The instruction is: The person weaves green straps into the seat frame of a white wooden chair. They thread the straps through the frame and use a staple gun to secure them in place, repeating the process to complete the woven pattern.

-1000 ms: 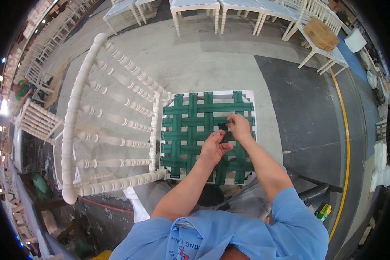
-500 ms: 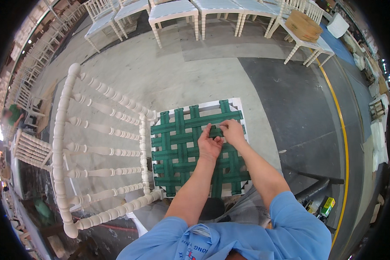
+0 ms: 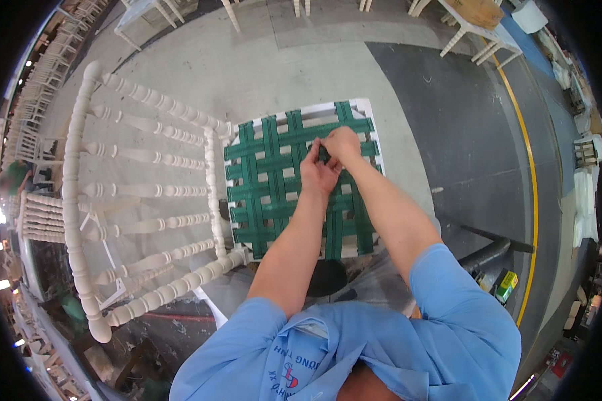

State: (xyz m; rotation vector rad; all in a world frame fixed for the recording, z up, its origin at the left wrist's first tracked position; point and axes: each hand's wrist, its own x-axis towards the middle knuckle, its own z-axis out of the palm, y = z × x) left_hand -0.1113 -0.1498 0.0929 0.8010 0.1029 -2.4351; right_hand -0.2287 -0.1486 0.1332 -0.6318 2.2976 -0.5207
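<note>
So from my end of the rig, both hands were busy over a chair seat (image 3: pixel 362 107) straight ahead, right where the webbing (image 3: pixel 271 144) crossed in a grid. The right hand (image 3: pixel 342 145) had its fingers bent in tight and looked to be pinching a small dark piece (image 3: pixel 324 155) just above the weave. The left hand (image 3: pixel 320 175) was palm-up right beside it, fingers partly curled and reaching to the same spot. Couldn't tell whether those actually gripped anything, since the two hands overlapped there.

My two cents on doing that bit well: small pinch, fingertips only, with the other hand steadying from close by so neighbouring bands didn't get dragged out of line. Keeping each band flat seemed the main thing; a twist or a fold would've left a lump. Pulling along the band's length, not across it, looked kinder to the weave.

Materials-wise, the bands were flat, dark green and fabric-looking, over-under, with gaps between them. The seat frame was white and straight-edged. The backrest (image 3: pixel 75 174) on the left was the fancy part: off-white, with knobbly turned rails and spindles (image 3: pixel 137 152) like stacked beads. Underneath, the floor (image 3: pixel 321 67) was pale grey and scuffed.
</note>
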